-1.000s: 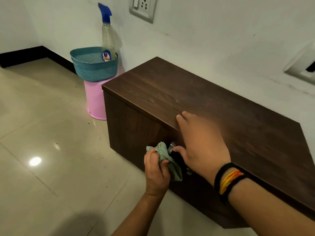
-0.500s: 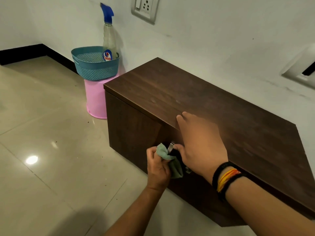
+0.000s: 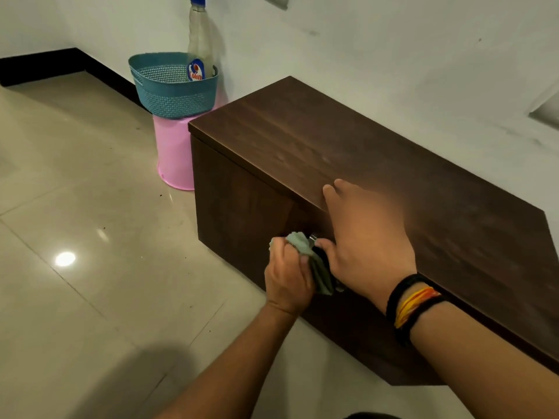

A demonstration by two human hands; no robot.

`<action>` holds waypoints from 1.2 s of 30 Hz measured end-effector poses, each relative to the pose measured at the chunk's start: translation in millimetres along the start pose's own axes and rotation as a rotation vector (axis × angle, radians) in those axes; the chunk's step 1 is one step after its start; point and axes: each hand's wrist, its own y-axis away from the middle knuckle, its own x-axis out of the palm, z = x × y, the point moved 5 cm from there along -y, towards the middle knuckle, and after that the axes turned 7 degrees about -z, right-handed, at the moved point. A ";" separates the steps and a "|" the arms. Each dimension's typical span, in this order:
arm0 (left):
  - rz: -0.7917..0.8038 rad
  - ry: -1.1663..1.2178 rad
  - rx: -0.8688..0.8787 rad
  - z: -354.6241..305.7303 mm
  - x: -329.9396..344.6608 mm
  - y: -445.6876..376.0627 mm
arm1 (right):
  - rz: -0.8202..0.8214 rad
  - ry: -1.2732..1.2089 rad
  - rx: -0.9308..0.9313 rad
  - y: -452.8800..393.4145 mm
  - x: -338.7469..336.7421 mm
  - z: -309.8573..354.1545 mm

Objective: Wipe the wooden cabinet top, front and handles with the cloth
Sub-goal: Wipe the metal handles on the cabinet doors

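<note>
Gripping the green cloth (image 3: 314, 261) against the cabinet (image 3: 378, 164) handle (image 3: 313, 237), the left hand (image 3: 289, 278) works beside the flat, open right hand (image 3: 367, 237).

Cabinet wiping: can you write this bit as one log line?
step: wiping handle | left hand: grips cloth | right hand: rests on cabinet edge

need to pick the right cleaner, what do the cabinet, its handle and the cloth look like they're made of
Cabinet: dark brown wood-grain board, likely laminate or veneer; matte, with faint streaks and a thin pale edge line.
Handle: only a small shiny silver tip shows between the hands, probably metal.
Cloth: soft pale green fabric, bunched and creased in the left hand; possibly microfibre, but the weave is too small to tell.
</note>
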 end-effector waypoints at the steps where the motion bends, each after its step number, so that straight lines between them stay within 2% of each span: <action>1: 0.013 0.022 0.019 12.0 2.3 5.2 | 0.005 -0.007 -0.001 2.0 1.2 1.2; 4: 0.036 -0.016 0.045 26.0 6.8 7.5 | 0.000 -0.015 0.002 1.6 1.7 0.4; 9: 0.102 -0.055 0.114 10.5 2.3 -2.0 | -0.026 0.001 0.004 -1.6 -0.1 -3.4; 16: 0.137 -0.209 -0.029 -24.4 -10.2 -23.6 | -0.053 0.027 -0.024 -6.2 -2.6 -4.4; 19: 0.141 -0.240 -0.003 -31.0 -9.9 -18.2 | -0.053 0.005 -0.014 0.3 1.0 -9.4; 25: 0.163 -0.252 0.093 5.9 -4.4 1.5 | -0.045 -0.014 -0.047 -1.8 14.3 -4.0; 31: 0.247 -0.309 0.102 2.9 -10.9 -0.1 | -0.054 -0.056 -0.048 1.3 11.3 -7.0; 33: 0.282 -0.288 0.085 -0.4 -15.0 3.8 | -0.050 -0.059 -0.061 7.2 9.6 -6.0; 36: 0.216 -0.052 -0.015 -10.8 -25.7 -8.5 | -0.127 0.052 -0.253 13.3 2.1 -0.1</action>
